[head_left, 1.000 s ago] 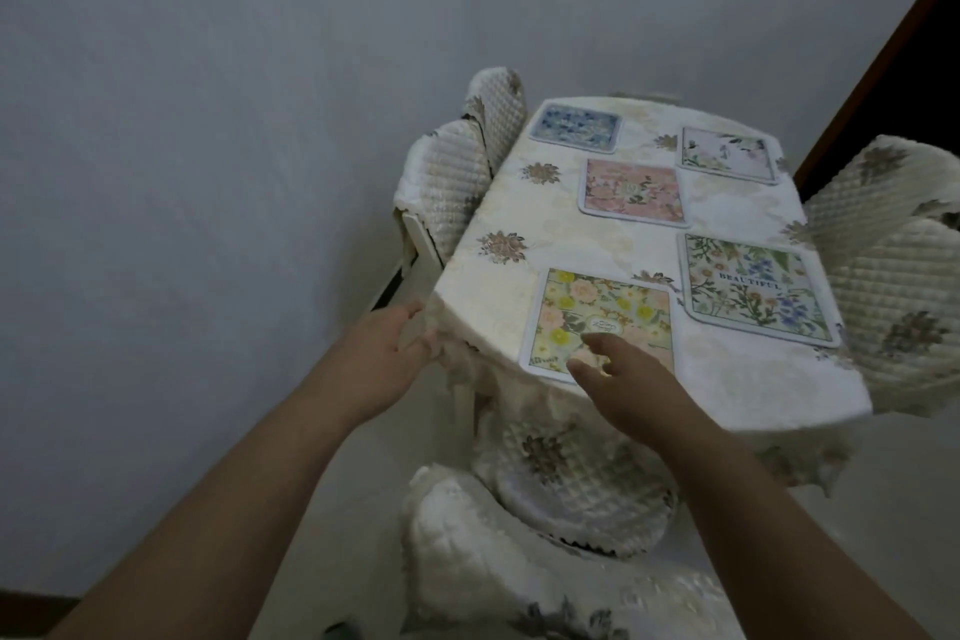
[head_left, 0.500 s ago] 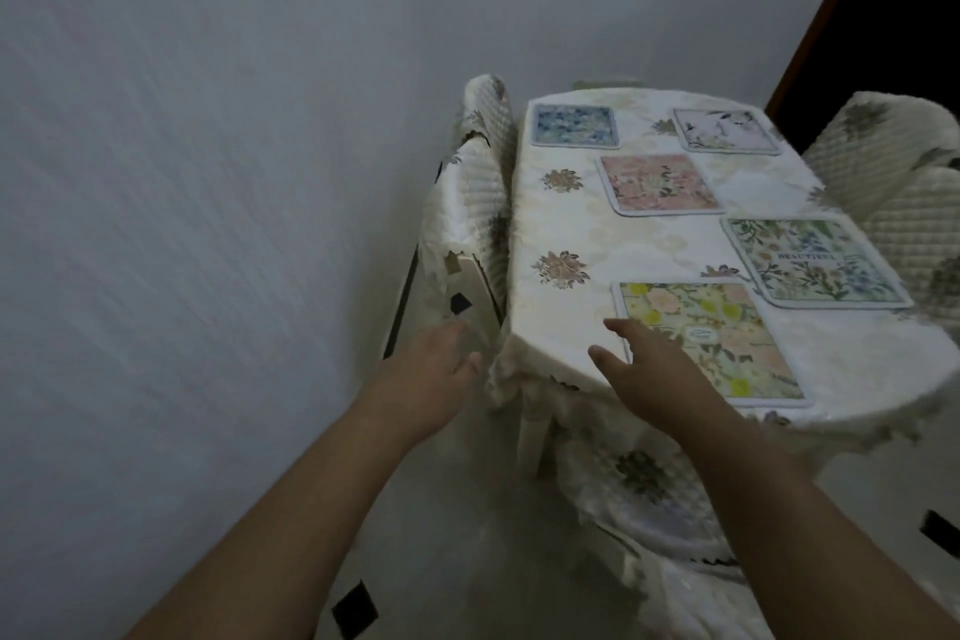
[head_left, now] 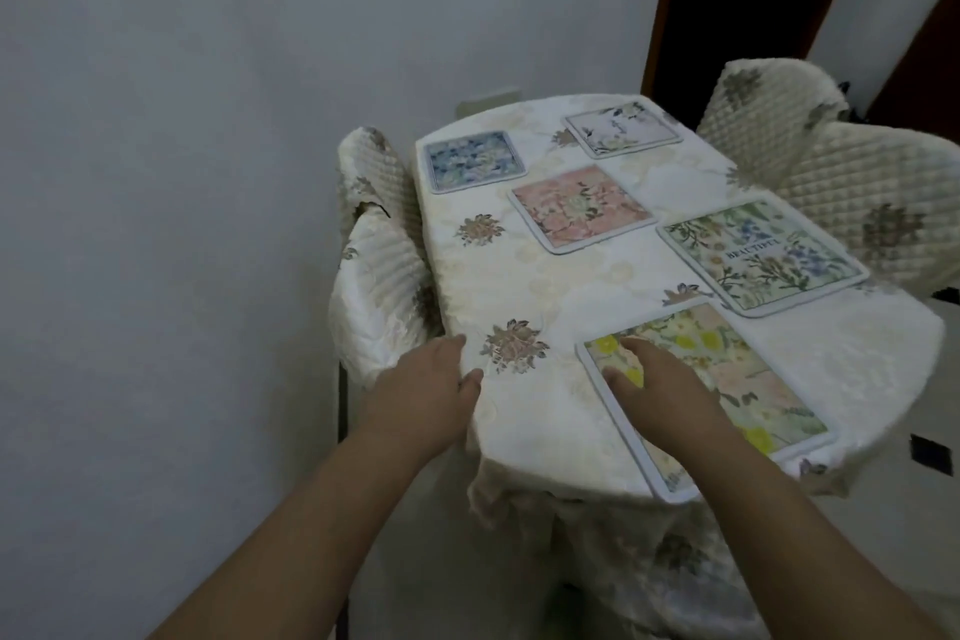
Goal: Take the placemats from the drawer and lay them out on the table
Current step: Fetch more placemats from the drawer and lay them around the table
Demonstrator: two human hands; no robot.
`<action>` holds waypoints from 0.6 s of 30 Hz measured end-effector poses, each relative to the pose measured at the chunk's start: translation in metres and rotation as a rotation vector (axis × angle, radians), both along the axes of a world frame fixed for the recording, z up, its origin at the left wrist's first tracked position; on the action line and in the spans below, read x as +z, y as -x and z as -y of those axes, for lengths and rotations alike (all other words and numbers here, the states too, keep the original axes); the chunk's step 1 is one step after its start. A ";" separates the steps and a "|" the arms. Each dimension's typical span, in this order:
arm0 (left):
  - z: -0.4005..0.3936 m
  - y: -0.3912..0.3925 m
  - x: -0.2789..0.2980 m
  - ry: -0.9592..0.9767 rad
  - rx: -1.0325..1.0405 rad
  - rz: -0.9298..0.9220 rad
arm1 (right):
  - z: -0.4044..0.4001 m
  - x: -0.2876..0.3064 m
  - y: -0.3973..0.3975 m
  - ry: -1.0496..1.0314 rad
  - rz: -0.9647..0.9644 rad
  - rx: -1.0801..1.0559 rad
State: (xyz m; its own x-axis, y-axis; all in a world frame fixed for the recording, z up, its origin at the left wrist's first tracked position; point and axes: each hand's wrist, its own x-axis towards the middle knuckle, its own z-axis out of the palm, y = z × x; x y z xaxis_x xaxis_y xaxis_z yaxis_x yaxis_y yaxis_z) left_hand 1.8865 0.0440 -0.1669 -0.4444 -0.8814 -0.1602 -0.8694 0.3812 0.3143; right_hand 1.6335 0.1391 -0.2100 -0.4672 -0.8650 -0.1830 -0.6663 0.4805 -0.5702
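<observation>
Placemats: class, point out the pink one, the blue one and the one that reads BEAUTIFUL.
pink placemat point(head_left: 582, 208), head view, its flowered middle
blue placemat point(head_left: 474, 160), head view, its middle
BEAUTIFUL placemat point(head_left: 759, 252), head view, just below the lettering

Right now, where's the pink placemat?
In the head view, the pink placemat lies flat mid-table, between the blue placemat on its far left and the green "BEAUTIFUL" placemat on its near right.
</observation>
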 end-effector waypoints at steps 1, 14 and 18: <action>0.018 0.009 -0.005 0.009 -0.016 0.032 | 0.016 -0.007 0.005 -0.002 -0.006 -0.002; 0.232 0.141 -0.079 -0.126 -0.257 0.235 | 0.209 -0.057 0.073 -0.075 -0.022 -0.091; 0.303 0.191 -0.113 -0.134 -0.359 0.249 | 0.257 -0.072 0.084 -0.105 0.023 -0.174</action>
